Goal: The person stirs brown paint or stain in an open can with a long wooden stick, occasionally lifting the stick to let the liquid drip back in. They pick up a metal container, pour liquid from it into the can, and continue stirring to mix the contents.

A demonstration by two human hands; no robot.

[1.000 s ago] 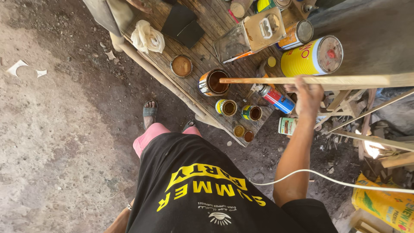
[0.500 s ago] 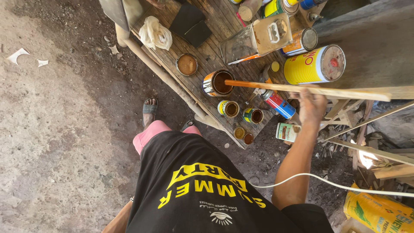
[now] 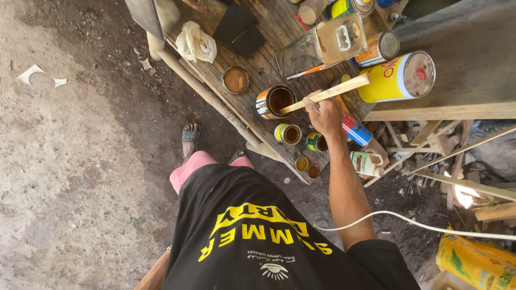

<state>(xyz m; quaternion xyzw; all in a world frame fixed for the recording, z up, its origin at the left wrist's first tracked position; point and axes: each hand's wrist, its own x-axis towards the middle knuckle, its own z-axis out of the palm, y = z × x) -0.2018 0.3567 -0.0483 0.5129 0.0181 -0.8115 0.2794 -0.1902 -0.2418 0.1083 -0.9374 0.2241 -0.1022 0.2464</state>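
Right hand (image 3: pixel 324 114) clenched round a pale flat wooden stick (image 3: pixel 328 94), its lower end dipped in an open round tin of dark brown liquid (image 3: pixel 274 101) on the slatted wooden surface (image 3: pixel 252 59). Stirring looks underway, not finished. Left hand out of view. Small open tins (image 3: pixel 290 133), a white rag (image 3: pixel 196 44) and a big yellow can lying on its side (image 3: pixel 396 78) sit nearby.

Daylight is falling hard on the ground (image 3: pixel 59 161) at my left, washing it pale. The bench (image 3: pixel 258 70) is sitting in softer shade. Glare is burning out a spot (image 3: pixel 463 196) at right. Edges are bending, wide-lens; focus is holding sharp.
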